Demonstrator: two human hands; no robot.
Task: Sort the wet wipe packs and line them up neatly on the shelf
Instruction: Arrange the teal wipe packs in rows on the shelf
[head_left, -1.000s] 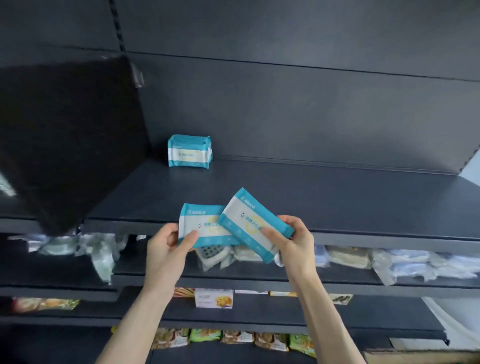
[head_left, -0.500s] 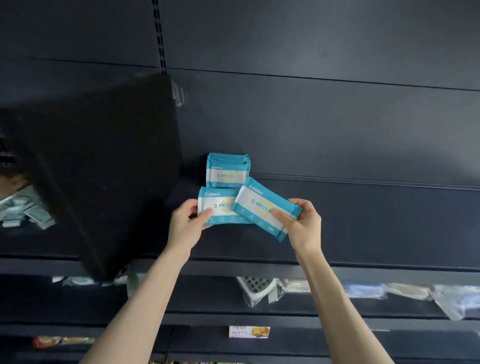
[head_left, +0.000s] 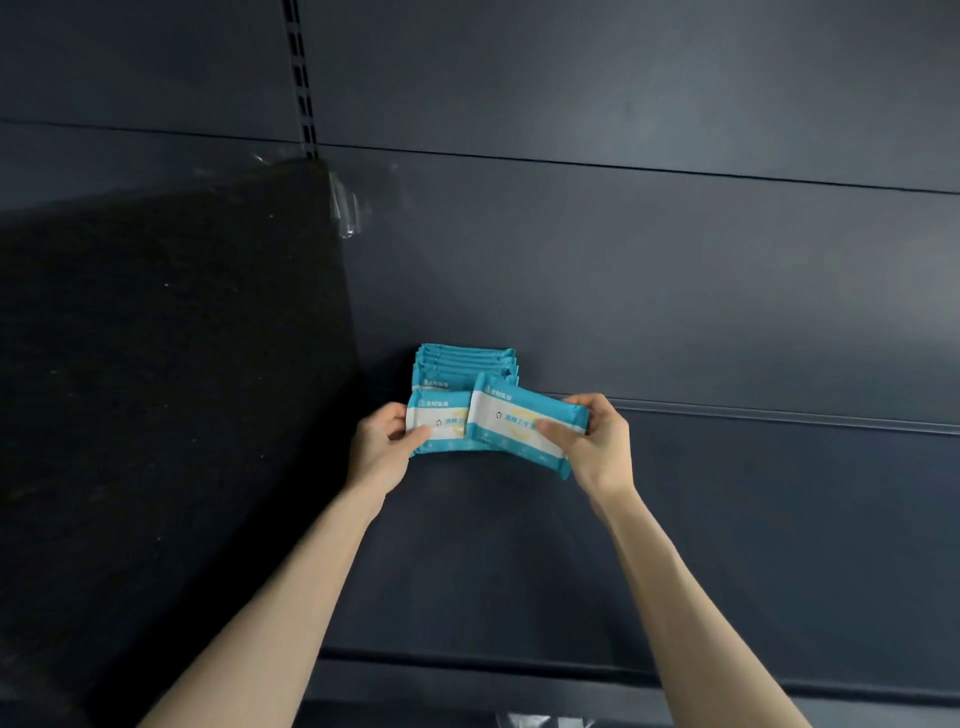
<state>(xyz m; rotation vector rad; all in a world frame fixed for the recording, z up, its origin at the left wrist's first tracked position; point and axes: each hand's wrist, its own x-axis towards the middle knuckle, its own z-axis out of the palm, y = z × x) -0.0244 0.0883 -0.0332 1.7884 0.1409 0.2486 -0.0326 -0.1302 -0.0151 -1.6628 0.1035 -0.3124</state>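
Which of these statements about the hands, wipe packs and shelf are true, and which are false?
1. The left hand holds one teal-and-white plastic wet wipe pack, and the right hand holds a second pack. True.
2. A row of matching teal packs stands at the back of the dark metal shelf. True.
3. The second pack sits level. False: it is tilted and overlaps the first one.
4. The row stands at the shelf's far right end. False: it stands toward the left, near a black side panel.

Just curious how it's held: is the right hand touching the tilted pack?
Touching. Head view: right hand pinches tilted pack, thumb across its front, fingers round its end.
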